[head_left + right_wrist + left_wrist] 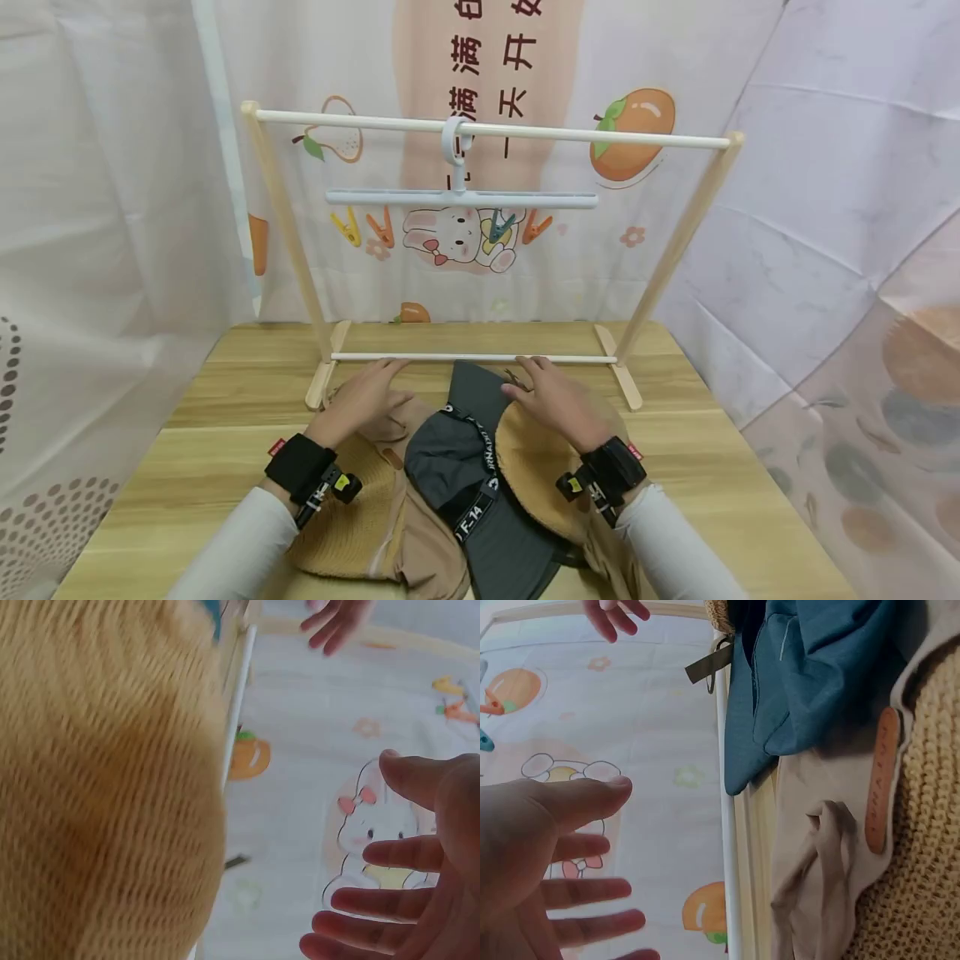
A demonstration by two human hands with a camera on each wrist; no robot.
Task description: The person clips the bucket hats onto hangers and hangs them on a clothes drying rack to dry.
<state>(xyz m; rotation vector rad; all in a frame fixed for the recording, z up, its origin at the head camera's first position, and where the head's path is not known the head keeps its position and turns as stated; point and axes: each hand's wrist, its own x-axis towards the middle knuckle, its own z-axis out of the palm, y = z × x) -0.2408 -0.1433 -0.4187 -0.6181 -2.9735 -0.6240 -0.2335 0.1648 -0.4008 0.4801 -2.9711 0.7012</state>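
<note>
My left hand (372,390) hovers open over a beige knitted hat (352,533) at the table's front left. In the left wrist view its fingers (592,889) are straight and spread, clear of the knit (922,847) and of the brim's brown leather tag (881,780). My right hand (546,390) is open too, above a tan straw hat (536,471); the right wrist view has its fingers (375,900) apart from the weave (105,787). Between the two hats lies a dark grey cap (457,467) with a lettered strap.
A small wooden rack stands behind the hats, its lower white rod (450,357) just past my fingertips. From its top rod hangs a white hanger (461,198) with several coloured clips. Printed cloth closes off the back and sides. Bare wooden table (720,467) lies left and right.
</note>
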